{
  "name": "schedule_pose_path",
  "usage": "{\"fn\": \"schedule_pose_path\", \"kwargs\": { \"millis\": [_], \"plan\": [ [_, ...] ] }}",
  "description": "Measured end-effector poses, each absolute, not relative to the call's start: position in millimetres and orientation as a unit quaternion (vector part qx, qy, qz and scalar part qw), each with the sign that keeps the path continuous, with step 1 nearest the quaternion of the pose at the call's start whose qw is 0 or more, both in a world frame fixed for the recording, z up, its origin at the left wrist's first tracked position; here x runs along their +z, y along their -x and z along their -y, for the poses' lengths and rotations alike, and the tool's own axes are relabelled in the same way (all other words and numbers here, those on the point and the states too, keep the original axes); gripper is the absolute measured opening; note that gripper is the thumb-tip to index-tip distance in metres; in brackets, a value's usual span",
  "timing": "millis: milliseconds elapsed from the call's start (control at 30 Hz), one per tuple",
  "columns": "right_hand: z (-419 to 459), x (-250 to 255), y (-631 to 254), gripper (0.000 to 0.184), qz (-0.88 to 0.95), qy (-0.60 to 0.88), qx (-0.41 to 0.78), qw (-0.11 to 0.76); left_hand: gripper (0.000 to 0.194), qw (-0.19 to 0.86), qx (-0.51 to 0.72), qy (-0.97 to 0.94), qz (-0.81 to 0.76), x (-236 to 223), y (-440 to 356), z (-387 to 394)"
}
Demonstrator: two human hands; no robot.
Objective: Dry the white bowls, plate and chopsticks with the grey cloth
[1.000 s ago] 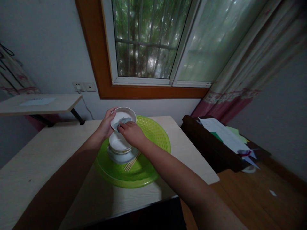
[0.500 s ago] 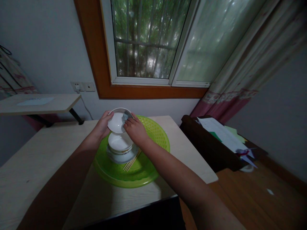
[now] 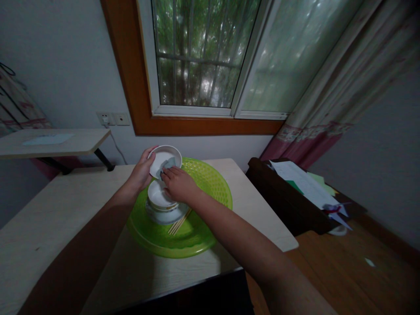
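Gripped at its left rim by my left hand (image 3: 143, 169), a white bowl (image 3: 160, 156) is tilted toward me above the other dishes. My right hand (image 3: 180, 183) presses a greyish-blue cloth (image 3: 168, 165) against the inside of that bowl, near its lower edge. Just below, a stack of white bowls (image 3: 159, 195) rests on a plate (image 3: 164, 217). Several light wooden chopsticks (image 3: 179, 224) lie to the right of the stack. All of these dishes sit on a round green plastic tray (image 3: 203, 243).
The tray stands on a pale wooden table (image 3: 259, 218). A raised shelf (image 3: 55, 143) occupies the table's left side. Beyond the right edge, a dark brown box-like piece (image 3: 288, 197) carries papers (image 3: 302, 181). A window (image 3: 203, 57) and curtain (image 3: 315, 109) are behind.
My right hand has slid down and left with the cloth, from the bowl's right side to its lower inside. The bowl has tilted slightly in my left hand.
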State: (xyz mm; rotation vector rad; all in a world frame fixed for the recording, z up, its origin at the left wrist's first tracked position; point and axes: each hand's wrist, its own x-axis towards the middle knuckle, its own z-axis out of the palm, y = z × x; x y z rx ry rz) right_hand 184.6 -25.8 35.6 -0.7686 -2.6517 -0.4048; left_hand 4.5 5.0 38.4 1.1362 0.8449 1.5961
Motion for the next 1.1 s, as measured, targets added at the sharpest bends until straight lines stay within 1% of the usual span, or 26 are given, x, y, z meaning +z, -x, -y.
{"fn": "schedule_pose_path", "kwargs": {
  "millis": [67,100,167,233,400,533,600,733,867,1033,1100],
  "plan": [
    [26,32,-184,0.066,0.945,0.242,-0.116,0.185,0.045,0.473,0.649,-0.482,-0.351,38,-5,-4],
    [26,30,-184,0.072,0.948,0.231,-0.107,0.193,0.045,0.467,0.646,-0.489,-0.354,38,-5,-4],
    [25,27,-183,0.077,0.95,0.218,-0.094,0.204,0.044,0.46,0.641,-0.498,-0.36,38,-6,-3],
    [25,26,-182,0.076,0.949,0.219,-0.089,0.207,0.043,0.454,0.64,-0.502,-0.365,39,-8,-2],
    [24,30,-185,0.065,0.939,0.261,-0.121,0.187,0.044,0.449,0.649,-0.488,-0.374,37,-8,-5],
    [21,34,-190,0.044,0.913,0.327,-0.176,0.167,0.047,0.447,0.65,-0.487,-0.374,34,-7,-9],
    [20,35,-192,0.039,0.898,0.353,-0.2,0.172,0.047,0.455,0.651,-0.483,-0.368,34,-7,-8],
    [21,34,-192,0.041,0.888,0.365,-0.214,0.179,0.044,0.468,0.655,-0.47,-0.363,37,-10,-5],
    [25,34,-189,0.043,0.908,0.34,-0.174,0.173,0.044,0.459,0.656,-0.471,-0.37,38,-9,-6],
    [27,33,-186,0.068,0.946,0.259,-0.098,0.169,0.043,0.433,0.657,-0.485,-0.382,37,-8,-7],
    [27,32,-185,0.074,0.951,0.238,-0.08,0.18,0.041,0.421,0.66,-0.492,-0.381,38,-8,-5]
  ]
}}
